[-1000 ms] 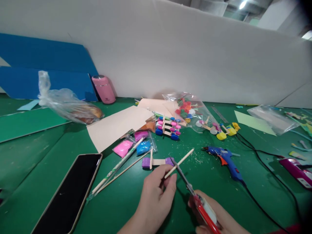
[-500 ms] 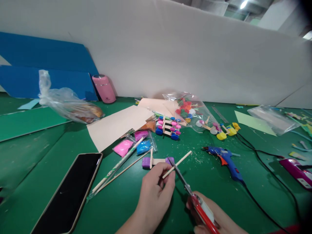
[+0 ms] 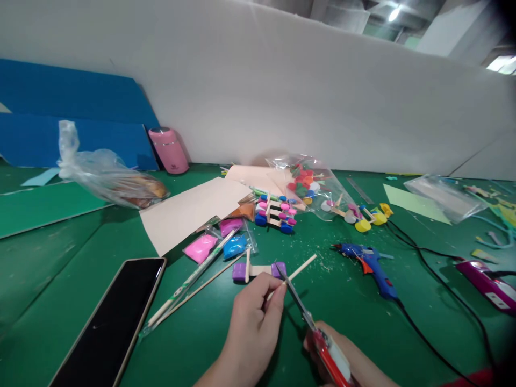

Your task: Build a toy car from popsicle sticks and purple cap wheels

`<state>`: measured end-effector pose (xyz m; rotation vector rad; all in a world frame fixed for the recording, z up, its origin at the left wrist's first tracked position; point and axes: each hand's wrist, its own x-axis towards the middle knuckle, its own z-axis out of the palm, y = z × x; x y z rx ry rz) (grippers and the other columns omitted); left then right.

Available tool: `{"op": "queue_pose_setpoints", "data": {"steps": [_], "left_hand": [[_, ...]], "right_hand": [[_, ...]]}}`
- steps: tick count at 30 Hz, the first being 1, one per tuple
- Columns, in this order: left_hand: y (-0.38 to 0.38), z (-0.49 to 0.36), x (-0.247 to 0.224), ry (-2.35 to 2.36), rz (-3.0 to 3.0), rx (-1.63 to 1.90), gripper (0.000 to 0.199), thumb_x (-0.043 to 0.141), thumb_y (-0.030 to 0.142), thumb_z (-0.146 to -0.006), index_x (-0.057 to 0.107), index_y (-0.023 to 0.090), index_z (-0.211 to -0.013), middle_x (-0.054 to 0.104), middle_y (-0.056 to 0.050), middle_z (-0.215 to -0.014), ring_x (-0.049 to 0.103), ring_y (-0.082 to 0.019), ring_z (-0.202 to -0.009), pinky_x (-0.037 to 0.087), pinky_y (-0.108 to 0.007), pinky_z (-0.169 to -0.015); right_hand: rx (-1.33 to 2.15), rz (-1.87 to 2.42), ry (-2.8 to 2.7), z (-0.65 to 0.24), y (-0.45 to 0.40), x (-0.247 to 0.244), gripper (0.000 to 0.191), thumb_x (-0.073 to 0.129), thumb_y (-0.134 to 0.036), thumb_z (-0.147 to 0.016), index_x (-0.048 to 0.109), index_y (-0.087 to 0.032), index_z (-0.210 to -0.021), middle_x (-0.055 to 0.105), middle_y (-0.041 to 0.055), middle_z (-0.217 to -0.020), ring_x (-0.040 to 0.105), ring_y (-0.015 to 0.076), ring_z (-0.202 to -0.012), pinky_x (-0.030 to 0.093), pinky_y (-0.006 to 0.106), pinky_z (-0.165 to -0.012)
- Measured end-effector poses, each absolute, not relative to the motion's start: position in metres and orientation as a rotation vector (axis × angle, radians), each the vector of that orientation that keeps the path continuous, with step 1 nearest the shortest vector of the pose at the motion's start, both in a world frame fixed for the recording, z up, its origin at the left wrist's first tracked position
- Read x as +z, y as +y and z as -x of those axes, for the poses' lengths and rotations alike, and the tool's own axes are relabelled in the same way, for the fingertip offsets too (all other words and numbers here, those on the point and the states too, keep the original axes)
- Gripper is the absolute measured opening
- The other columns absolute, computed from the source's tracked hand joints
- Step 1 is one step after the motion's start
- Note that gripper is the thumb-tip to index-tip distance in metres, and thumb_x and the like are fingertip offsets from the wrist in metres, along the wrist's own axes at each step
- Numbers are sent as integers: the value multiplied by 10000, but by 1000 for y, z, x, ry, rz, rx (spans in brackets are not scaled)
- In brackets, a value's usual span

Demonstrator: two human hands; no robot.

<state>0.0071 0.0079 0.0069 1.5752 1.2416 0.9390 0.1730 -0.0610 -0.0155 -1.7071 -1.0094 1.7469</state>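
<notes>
- Seemingly, cutting was the step: the left hand (image 3: 256, 317) pinched a stick (image 3: 303, 267).
- The right hand (image 3: 350, 346) gripped scissors (image 3: 307, 317), blades across it.
- The next squeeze, I judged, called for steadiness.

A ceiling lamp (image 3: 394, 13) glares at upper right; shadows fall soft, right corners dark.

At five o'clock from the view's centre are a wooden dowel (image 3: 303, 267), pale, smooth and matt, and scissors (image 3: 308, 320) with shiny metal blades and red, smooth-looking handles. At four, the glue gun (image 3: 378, 271) is smooth blue plastic; at eight, the phone (image 3: 108, 322) has a glossy black screen; at nine, the tied bag (image 3: 97, 164) is crinkled, shiny clear plastic. The green tabletop (image 3: 181, 344) has a soft sheen.
</notes>
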Motion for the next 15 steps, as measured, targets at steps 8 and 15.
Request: {"op": "queue_pose_setpoints", "data": {"steps": [8, 15], "left_hand": [[11, -6, 15, 1205, -1427, 871, 211, 440, 295, -782, 491, 170, -621, 381, 43, -537, 324, -108, -493, 278, -210, -459], [11, -5, 15, 1179, -1365, 884, 208, 461, 302, -770, 489, 172, -609, 370, 44, -529, 311, -105, -486, 260, -210, -448]], "right_hand": [[1816, 1747, -1075, -179, -61, -37, 470, 687, -530, -535, 585, -205, -860, 540, -5, -658, 522, 167, -663, 420, 243, -623], [1707, 1755, -1201, -180, -66, -36, 549, 762, -455, -434, 616, -221, -909, 601, 24, -760, 558, 246, -801, 433, 303, -688]]}}
